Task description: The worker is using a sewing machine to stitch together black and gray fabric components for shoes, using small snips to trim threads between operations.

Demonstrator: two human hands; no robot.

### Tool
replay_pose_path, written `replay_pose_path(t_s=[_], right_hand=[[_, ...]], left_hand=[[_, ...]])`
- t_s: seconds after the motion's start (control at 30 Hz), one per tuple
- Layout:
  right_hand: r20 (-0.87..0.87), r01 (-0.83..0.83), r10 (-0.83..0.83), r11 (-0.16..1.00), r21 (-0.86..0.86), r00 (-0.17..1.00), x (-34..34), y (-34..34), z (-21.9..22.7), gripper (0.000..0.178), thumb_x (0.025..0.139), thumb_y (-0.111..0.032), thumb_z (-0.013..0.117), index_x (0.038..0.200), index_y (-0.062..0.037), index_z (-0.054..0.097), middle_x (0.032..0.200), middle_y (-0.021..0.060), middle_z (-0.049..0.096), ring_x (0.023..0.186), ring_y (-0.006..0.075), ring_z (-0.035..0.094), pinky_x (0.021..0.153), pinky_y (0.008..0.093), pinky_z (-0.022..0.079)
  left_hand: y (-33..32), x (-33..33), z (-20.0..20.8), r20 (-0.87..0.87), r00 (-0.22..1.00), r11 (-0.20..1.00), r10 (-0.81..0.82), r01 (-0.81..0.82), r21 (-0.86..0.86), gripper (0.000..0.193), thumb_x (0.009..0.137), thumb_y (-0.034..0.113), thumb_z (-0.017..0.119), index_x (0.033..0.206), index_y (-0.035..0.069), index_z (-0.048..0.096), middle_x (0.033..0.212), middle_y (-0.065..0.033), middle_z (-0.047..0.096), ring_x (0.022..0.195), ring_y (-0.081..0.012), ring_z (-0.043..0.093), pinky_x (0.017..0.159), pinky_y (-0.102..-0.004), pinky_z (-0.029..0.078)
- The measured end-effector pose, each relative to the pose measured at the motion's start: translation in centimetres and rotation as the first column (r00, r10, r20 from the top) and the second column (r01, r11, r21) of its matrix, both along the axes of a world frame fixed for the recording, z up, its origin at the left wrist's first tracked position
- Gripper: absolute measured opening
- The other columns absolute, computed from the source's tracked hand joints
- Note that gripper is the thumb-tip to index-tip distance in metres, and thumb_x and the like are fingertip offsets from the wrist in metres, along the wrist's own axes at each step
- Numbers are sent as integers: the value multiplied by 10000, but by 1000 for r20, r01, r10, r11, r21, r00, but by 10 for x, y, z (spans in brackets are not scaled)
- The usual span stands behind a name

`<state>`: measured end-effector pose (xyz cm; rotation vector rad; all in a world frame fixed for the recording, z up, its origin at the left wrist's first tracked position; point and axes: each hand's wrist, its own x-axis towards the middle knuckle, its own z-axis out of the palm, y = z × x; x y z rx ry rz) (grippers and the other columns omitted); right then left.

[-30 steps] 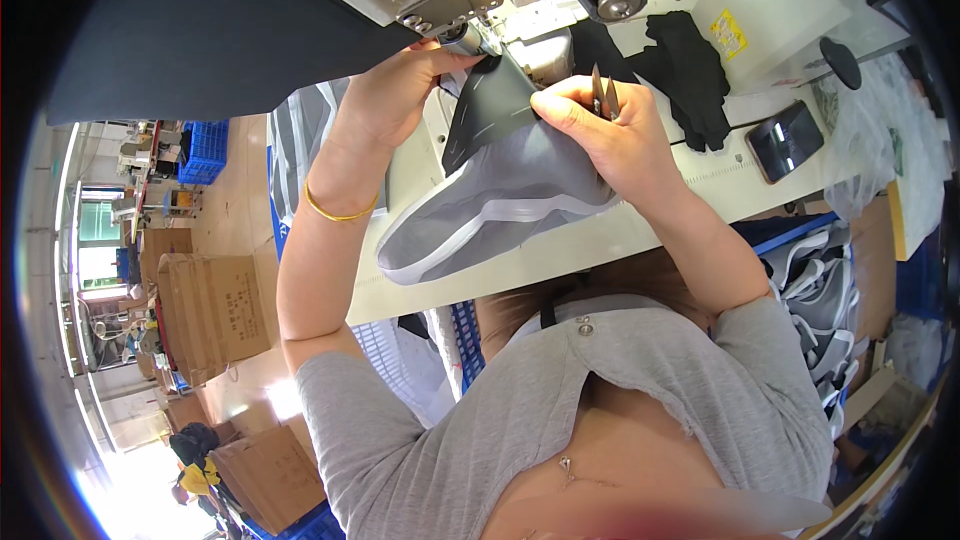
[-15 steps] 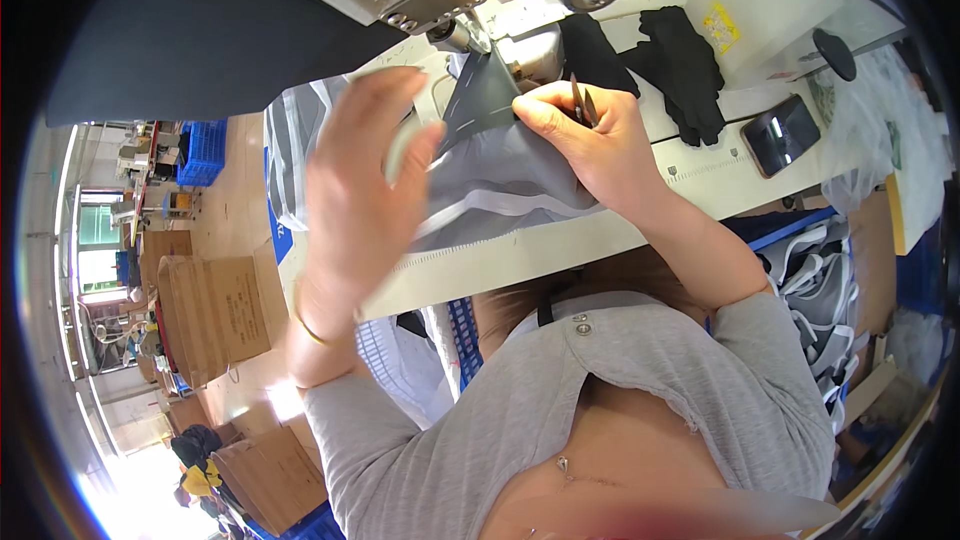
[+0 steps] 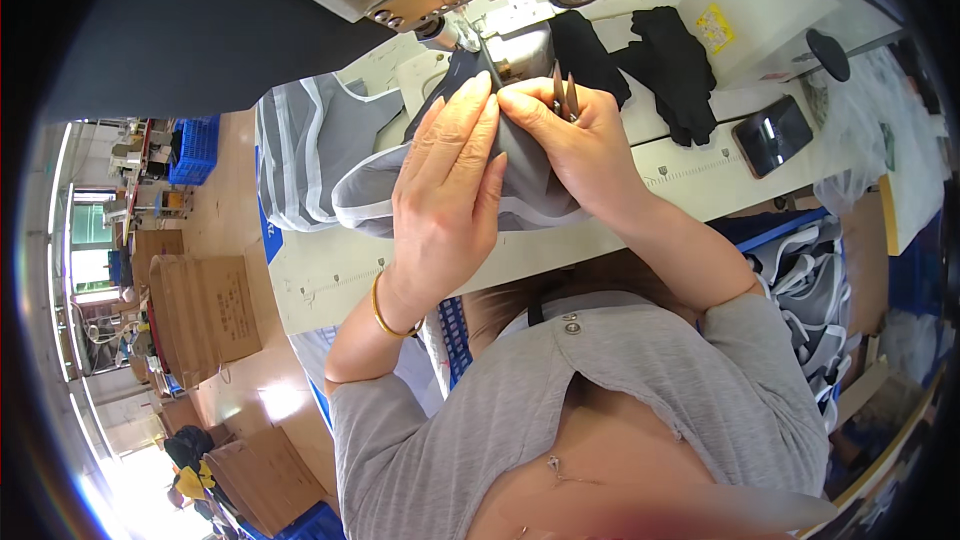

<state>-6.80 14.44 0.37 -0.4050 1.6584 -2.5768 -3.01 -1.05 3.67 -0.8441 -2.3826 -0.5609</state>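
Leftward past the desk [image 3: 310, 270], workshop floor with a cardboard carton [image 3: 203, 310] and, deeper in the room, a blue crate [image 3: 193, 150]. Over the far side of the desk, a sewing machine [image 3: 420, 0], with its presser foot [image 3: 466, 37] low above the work.

Directly under the hands, on the near side of that foot: a grey mesh fabric piece [image 3: 372, 185] with white edging, running at its far end into a dark tapering panel [image 3: 435, 100]. Long axis of the panel pointing away from the body, narrow end toward the presser foot; mesh spread widest from left to right, nearer the body.

Left hand [image 3: 445, 185] laid palm down across the piece, fingers straight and close together, tips aimed at the presser foot and slightly nearer to it than the other hand. Right hand [image 3: 580, 145] angled in from the right, thumb and forefinger pinching the panel's right edge, with dark pointed snips [image 3: 566, 100] tucked between the fingers, blades up. Just beside each other, both sets of fingertips; hard to tell from above whether actually touching.

Left of the work, similar grey pieces [image 3: 305, 155] in an overlapping pile; to the right, black cloth [image 3: 672, 70] and a phone [image 3: 772, 135].
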Motion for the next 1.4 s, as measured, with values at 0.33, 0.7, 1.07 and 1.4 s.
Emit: replay_pose_path(t_s=[0.33, 0.7, 1.07, 1.4], right_hand=[[39, 4, -2, 999, -48, 999, -10, -4, 3, 187, 948, -142, 626, 872, 17, 689, 748, -26, 630, 686, 15, 505, 586, 201, 415], [-11, -3, 4, 996, 95, 1000, -10, 15, 6, 170, 916, -140, 682, 995, 7, 712, 833, -23, 666, 740, 16, 560, 662, 182, 452], [-117, 82, -61, 981, 179, 991, -7, 14, 3, 176, 892, -156, 677, 901, 20, 682, 714, -19, 616, 690, 15, 495, 621, 212, 418], [-82, 76, -59, 971, 225, 995, -6, 18, 3, 185, 889, -159, 685, 828, 14, 664, 666, -46, 575, 654, 9, 455, 573, 212, 382]], left_hand=[[0, -15, 5, -59, 998, 999, 22, -23, -22, 307, 854, -11, 614, 1143, -112, 616, 1234, -243, 602, 1145, -401, 585, 1037, -471, 428], [-1, -32, 6, -275, 954, 992, 122, -123, 11, 248, 786, 16, 683, 1028, -39, 680, 1024, -122, 658, 956, -291, 623, 850, -389, 484], [5, -58, 8, -413, 909, 998, 66, -61, 26, 136, 736, -13, 755, 858, 22, 706, 830, -43, 661, 772, -221, 615, 730, -322, 479], [7, -55, -5, -473, 874, 994, 112, -95, 61, 138, 729, -61, 745, 844, 3, 702, 815, -58, 666, 741, -215, 626, 659, -316, 509]])
